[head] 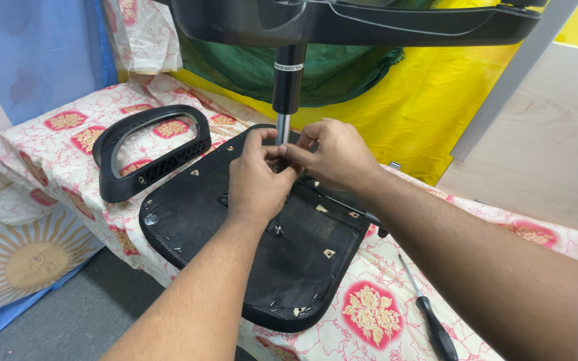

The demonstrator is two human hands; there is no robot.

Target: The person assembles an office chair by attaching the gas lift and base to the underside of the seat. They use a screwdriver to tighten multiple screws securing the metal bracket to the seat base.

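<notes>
Pinching fingertips of right hand (334, 155) touch gas cylinder (283, 127).

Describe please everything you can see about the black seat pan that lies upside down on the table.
The black seat pan lies underside up on a table covered with a red-and-white floral cloth. It is broad and rounded, with fabric stapled around the rim and several small light holes across the flat dark underside. A metal gas-lift column rises from its middle towards a black chair base above. The left hand and right hand meet at the column's foot, above the pan. A black armrest lies beside its left edge.
</notes>
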